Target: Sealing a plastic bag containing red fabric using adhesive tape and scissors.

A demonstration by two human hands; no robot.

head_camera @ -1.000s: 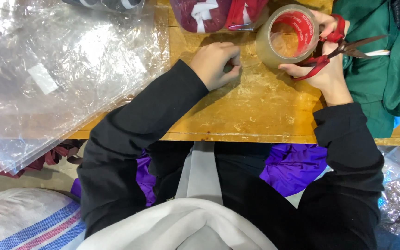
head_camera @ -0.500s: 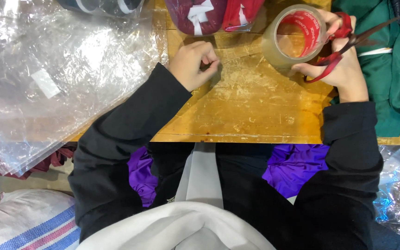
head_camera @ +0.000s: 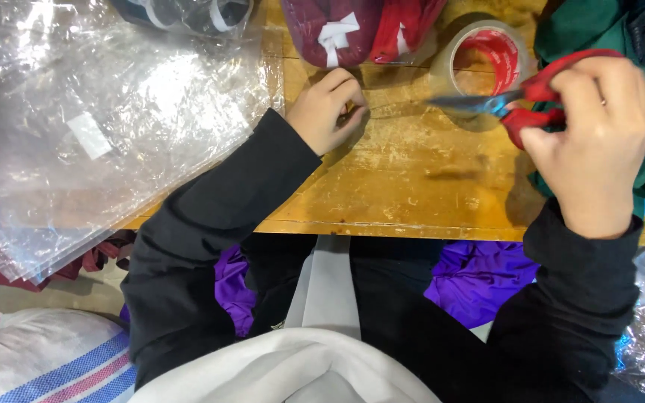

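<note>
While the right hand closes around the red handles of the scissors, their grey blades point left across the roll of tape, which stands on the desk just behind them. The left hand rests curled on the desk, fingertips pinched together on what seems a thin strip of clear tape. The roll is clear-brown with a red core.

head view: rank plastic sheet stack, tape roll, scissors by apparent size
1. plastic sheet stack, by far the largest.
2. and 3. unsure: tape roll and scissors look alike; the scissors sit nearer the camera, partly hidden in the right hand.
</note>
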